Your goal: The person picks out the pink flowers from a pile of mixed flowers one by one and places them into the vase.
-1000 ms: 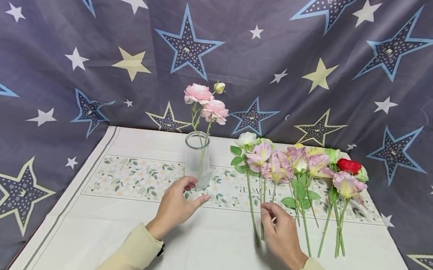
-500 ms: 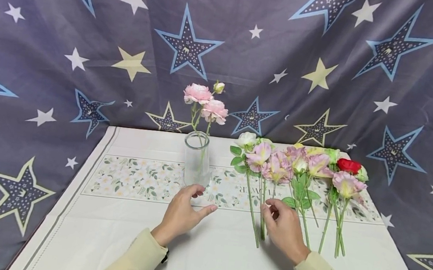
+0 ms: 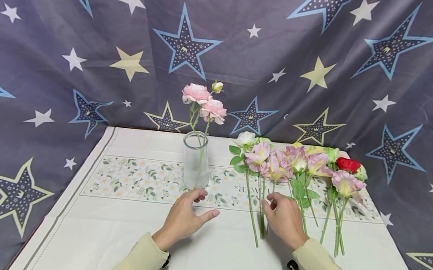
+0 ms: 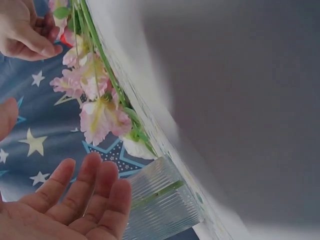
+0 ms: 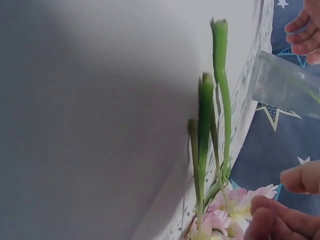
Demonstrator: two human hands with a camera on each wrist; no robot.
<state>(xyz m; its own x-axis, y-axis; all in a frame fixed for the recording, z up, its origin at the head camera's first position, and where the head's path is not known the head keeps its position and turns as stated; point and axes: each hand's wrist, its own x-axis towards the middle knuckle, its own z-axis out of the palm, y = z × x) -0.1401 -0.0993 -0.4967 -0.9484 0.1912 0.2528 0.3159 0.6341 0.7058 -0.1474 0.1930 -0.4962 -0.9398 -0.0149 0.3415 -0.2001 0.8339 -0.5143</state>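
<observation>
A ribbed clear glass vase [image 3: 196, 168] stands upright on the table with pink flowers [image 3: 205, 103] and a small bud in it. Just in front of its base is my left hand [image 3: 186, 215], fingers loosely bent and thumb spread, holding nothing. In the left wrist view, the palm [image 4: 75, 210] shows nothing in it. My right hand [image 3: 285, 217] is over the stems [image 3: 262, 219] of flowers lying to the right. Its thumb [image 5: 302, 177] and fingers [image 5: 280, 217] are apart in the right wrist view, with nothing gripped between them; contact with the stems cannot be told.
Loose flowers lie in a row on the right: a white rose [image 3: 246, 139], lilac-pink blooms [image 3: 276, 167], a red rose [image 3: 348, 165] and others. Under them and the vase, a printed floral band [image 3: 136, 179] crosses the white tablecloth [image 3: 223, 259]. A star-patterned curtain [image 3: 234, 44] hangs behind.
My left hand has drawn back from the vase, toward me and to the right. The right hand has shifted slightly forward and right over the stems. Vase and flowers stay in place.
</observation>
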